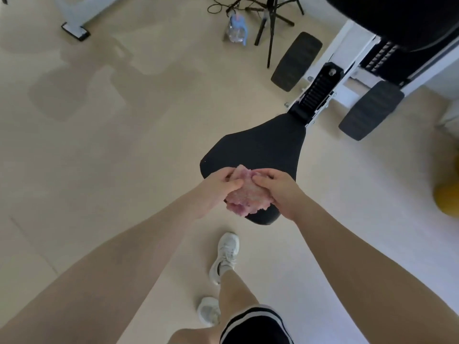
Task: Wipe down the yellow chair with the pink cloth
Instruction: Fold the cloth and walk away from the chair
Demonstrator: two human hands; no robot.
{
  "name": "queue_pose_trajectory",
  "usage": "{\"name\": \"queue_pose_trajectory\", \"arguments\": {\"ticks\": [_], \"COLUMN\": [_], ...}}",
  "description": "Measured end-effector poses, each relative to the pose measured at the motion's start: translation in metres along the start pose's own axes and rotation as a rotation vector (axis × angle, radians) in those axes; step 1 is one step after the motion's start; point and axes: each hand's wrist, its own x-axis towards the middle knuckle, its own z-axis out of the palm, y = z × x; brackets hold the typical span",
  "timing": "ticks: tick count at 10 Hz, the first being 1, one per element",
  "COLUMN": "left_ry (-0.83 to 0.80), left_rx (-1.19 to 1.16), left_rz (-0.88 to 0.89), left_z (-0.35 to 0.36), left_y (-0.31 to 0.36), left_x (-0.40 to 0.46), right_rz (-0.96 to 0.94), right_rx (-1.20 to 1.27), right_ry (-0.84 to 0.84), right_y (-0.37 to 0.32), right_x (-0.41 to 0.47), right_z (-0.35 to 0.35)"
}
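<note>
A crumpled pink cloth [247,194] is held between both hands above the near end of a black padded seat [255,150]. My left hand [214,192] grips its left side with thumb and fingers curled. My right hand [278,191] pinches its right side. A yellow rounded object [447,198], perhaps part of the yellow chair, shows at the right edge; most of it is cut off.
The black seat belongs to a white-framed exercise machine [347,53] with two black foot pads [295,60]. A black tripod [272,23], cables and a blue bottle [237,28] stand at the back. My legs and white shoes [224,256] stand on the beige floor.
</note>
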Motion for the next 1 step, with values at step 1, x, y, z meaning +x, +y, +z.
{"name": "queue_pose_trajectory", "arguments": {"ticks": [1], "left_ry": [0.078], "left_rx": [0.122], "left_rz": [-0.099], "left_z": [-0.0050], "left_y": [0.0026], "left_x": [0.0325], "right_rz": [0.100], "right_rx": [-0.275], "right_ry": [0.231], "right_y": [0.0025], "right_x": [0.0310], "right_z": [-0.0070]}}
